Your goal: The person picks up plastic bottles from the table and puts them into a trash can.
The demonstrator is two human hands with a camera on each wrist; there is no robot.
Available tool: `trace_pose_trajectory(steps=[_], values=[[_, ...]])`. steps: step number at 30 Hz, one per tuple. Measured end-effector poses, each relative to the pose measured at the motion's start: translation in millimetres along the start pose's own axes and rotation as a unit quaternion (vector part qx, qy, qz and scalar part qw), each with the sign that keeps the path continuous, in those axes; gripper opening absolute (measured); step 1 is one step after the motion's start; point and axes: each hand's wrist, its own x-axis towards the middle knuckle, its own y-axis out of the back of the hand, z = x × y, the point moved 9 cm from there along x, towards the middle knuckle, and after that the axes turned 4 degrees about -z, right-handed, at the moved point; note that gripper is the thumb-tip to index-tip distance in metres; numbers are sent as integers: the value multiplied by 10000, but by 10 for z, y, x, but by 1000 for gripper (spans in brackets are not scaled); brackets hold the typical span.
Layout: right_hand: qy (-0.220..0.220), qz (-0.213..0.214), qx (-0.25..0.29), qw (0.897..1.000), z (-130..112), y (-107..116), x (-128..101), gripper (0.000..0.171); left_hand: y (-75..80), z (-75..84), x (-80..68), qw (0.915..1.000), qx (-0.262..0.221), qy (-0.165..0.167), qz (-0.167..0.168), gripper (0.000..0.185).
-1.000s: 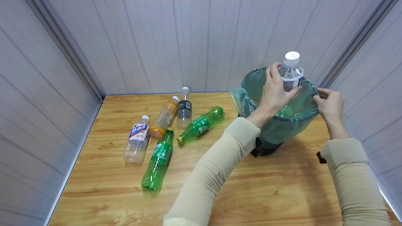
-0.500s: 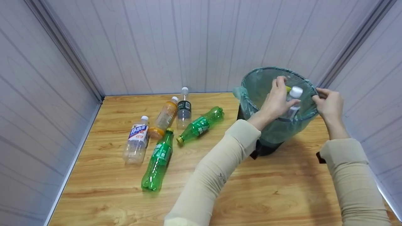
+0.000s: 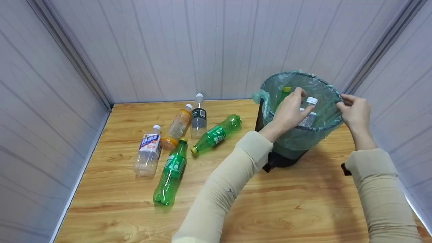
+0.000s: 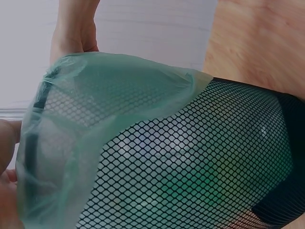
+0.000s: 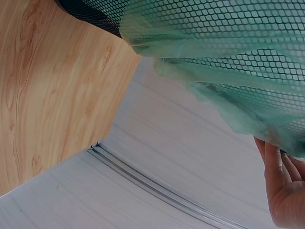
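Note:
A black mesh trash can (image 3: 287, 161) with a green plastic bag (image 3: 297, 143) lining it stands tilted at the right of the head view. My left hand (image 3: 287, 111) is over its mouth, fingers loosely bent and apart, holding nothing that I can see. Just beyond the thumb, a clear bottle with a white cap (image 3: 312, 100) sits inside, its lower part hidden. A green bottle (image 3: 285, 94) with a yellow cap leans in the can behind the left hand. My right hand (image 3: 356, 113) pinches the can's bagged rim on the right; the right wrist view shows its fingers (image 5: 274, 164) against the bag.
On the wooden table (image 3: 111, 202) to the left lie a clear bottle with a white label (image 3: 148, 148), an orange-tinted bottle (image 3: 179, 125), a dark-labelled clear bottle (image 3: 198, 118) and two green bottles, one near (image 3: 172, 172), one farther right (image 3: 217, 133). Pale panel walls (image 3: 209, 50) enclose the table.
My left hand has lowered the white-capped bottle into the can and let it go, then drawn slightly left. The can leans a bit differently. The right hand has stayed on the rim.

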Motion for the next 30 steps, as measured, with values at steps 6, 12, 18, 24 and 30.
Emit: trace_pose_trajectory(steps=[6,12,18,24,30], values=[[-32,-39,8,10000,15,-4,27,41,92,-60,-71,9997,-46,-9,251,31],[-35,-81,90,9999,34,4,30,40,200,-102,-141,9976,158,-145,657,28],[-43,-30,59,10000,54,29,18,40,334,-142,-224,9933,160,-373,1085,24],[-31,52,7,10000,71,68,-15,40,487,-142,-303,9880,-54,-682,1385,23],[2,96,-32,9999,73,87,-42,40,685,-153,-388,9792,-84,-937,1799,23]])
